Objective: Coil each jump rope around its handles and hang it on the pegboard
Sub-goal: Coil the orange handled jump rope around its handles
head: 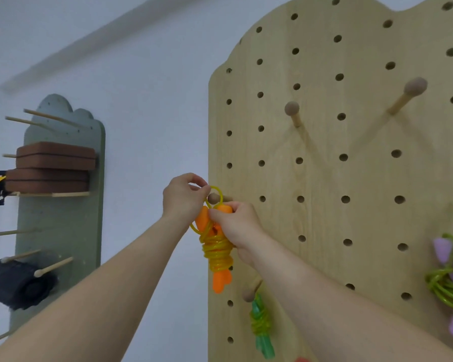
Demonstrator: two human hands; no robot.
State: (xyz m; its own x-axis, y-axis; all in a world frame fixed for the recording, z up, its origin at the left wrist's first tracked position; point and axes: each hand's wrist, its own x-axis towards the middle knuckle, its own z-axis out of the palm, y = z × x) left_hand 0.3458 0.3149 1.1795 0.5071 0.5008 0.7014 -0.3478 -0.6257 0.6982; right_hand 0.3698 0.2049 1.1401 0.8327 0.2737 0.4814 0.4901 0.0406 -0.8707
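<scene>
Both hands grip the orange jump rope right at the pegboard edge: left hand pinches its loop over a peg, right hand holds the handles.

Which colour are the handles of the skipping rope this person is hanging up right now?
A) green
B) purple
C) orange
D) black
C: the right hand grips orange handles wound with yellow rope, and the left hand pinches its loop by the peg.
</scene>
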